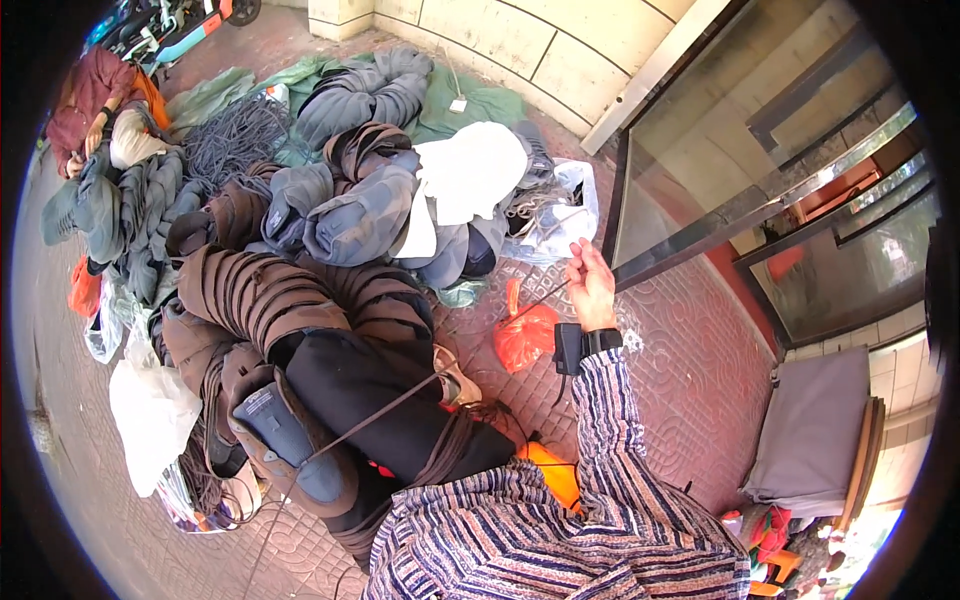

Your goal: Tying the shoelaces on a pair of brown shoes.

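Note:
My right hand (590,285) is raised out to the right, its fingers pinched on a long dark brown shoelace (400,400). The lace runs taut down to the left, to a brown shoe upper (290,445) with a blue-grey tongue. That upper rests by my black-trousered leg (375,385); the lace's other end trails toward the ground at lower left. A loose bundle of brown laces (460,450) lies over my leg. My left hand does not show. A black device (568,349) is strapped to my right wrist.
Nested brown uppers (260,300) and grey uppers (365,215) are heaped ahead, with grey laces (235,135) beyond. A red plastic bag (527,335) sits on the paving, near a glass door (700,140). At far left, another person's hand (95,135) shows near more uppers.

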Demonstrator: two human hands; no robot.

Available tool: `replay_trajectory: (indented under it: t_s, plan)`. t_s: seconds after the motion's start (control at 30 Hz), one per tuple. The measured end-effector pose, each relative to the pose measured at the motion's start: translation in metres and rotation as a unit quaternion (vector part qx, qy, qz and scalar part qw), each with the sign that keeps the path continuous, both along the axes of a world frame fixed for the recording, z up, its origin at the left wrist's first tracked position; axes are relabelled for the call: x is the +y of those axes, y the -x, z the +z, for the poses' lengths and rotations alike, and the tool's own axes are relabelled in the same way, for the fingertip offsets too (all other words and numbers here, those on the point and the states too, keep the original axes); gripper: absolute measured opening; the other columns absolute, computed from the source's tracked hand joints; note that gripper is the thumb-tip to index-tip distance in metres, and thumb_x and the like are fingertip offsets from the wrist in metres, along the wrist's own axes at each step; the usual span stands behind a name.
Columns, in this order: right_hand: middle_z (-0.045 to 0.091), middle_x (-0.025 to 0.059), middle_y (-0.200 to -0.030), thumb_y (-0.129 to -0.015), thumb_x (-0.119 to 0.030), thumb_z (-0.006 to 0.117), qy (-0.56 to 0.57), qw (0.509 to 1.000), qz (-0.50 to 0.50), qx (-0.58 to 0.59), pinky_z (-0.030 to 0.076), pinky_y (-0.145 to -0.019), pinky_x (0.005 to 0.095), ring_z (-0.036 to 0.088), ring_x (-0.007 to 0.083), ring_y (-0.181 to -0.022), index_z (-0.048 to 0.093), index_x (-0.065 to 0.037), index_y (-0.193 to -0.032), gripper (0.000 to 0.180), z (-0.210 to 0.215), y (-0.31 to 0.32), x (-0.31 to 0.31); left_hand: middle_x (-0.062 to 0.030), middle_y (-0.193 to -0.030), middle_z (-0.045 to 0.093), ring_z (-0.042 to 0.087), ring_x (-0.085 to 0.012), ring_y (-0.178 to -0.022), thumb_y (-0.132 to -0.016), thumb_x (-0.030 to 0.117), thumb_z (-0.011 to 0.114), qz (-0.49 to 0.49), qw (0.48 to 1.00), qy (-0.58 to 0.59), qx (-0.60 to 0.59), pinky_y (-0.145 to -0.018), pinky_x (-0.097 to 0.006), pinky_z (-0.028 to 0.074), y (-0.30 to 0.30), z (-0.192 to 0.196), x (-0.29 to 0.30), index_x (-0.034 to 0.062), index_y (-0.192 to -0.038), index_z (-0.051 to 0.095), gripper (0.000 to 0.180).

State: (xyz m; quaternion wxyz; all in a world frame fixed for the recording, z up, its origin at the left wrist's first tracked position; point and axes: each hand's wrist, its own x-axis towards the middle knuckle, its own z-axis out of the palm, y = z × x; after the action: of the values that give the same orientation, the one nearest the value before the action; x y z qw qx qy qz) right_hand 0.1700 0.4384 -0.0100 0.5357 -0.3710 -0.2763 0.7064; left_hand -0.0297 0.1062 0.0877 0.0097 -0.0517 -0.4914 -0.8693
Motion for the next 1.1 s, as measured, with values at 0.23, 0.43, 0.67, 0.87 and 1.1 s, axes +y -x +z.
replay_trajectory:
  t_s: [0.23,0.43,0.67,0.87,1.1]
  plan:
    - [0.060,0.0022,-0.073,-0.090,-0.017,0.061,-0.212,0.879,0.367,-0.217,0.043,-0.048,0.0198,0.055,0.0071,-0.057,0.067,-0.002,-0.096,0.018,0.049,0.094,-0.118,-0.0062,-0.089,0.059,0.055,-0.0162,-0.080,-0.096,0.025,0.044,0.036,0.969,0.200,-0.139,-0.074,-0.031,0.042,0.113,-0.074,-0.190,0.0014,-0.116,0.053,0.032]
    - [0.063,0.0179,-0.079,-0.082,-0.005,0.060,-0.447,0.670,0.529,-0.267,0.051,-0.063,0.0348,0.063,0.0283,-0.070,0.064,0.003,-0.087,0.010,0.033,0.165,-0.245,0.0018,-0.066,0.055,0.044,-0.0035,-0.049,-0.090,0.017,0.056,-0.376,0.801,0.428,-0.186,-0.042,-0.018,0.034,0.068,0.003,-0.117,0.0015,-0.103,0.063,0.022]
    - [0.059,0.0227,-0.075,-0.074,-0.001,0.057,-0.507,0.582,0.548,-0.322,0.051,-0.064,0.0433,0.061,0.0394,-0.069,0.060,0.003,-0.080,0.008,0.019,0.149,-0.276,-0.0065,-0.064,0.060,0.053,-0.0093,-0.057,-0.090,0.014,0.049,-0.394,0.718,0.574,0.000,-0.054,-0.026,0.044,0.043,-0.028,-0.102,-0.0073,-0.115,0.056,0.033]
    - [0.060,0.0214,-0.075,-0.072,-0.002,0.059,-0.517,0.555,0.556,-0.341,0.052,-0.063,0.0425,0.062,0.0375,-0.068,0.057,0.003,-0.078,0.008,0.020,0.151,-0.275,-0.0018,-0.064,0.057,0.048,-0.0075,-0.055,-0.093,0.016,0.047,-0.450,0.718,0.513,-0.139,-0.051,-0.023,0.040,0.051,-0.019,-0.096,-0.0072,-0.117,0.054,0.034]
    - [0.060,0.0210,-0.072,-0.070,-0.002,0.059,-0.509,0.586,0.530,-0.341,0.052,-0.062,0.0425,0.063,0.0376,-0.067,0.056,0.004,-0.074,0.008,0.014,0.151,-0.281,0.0001,-0.068,0.055,0.041,-0.0032,-0.051,-0.095,0.014,0.048,-0.491,0.716,0.435,-0.237,-0.045,-0.017,0.032,0.059,-0.020,-0.094,-0.0056,-0.120,0.052,0.032]
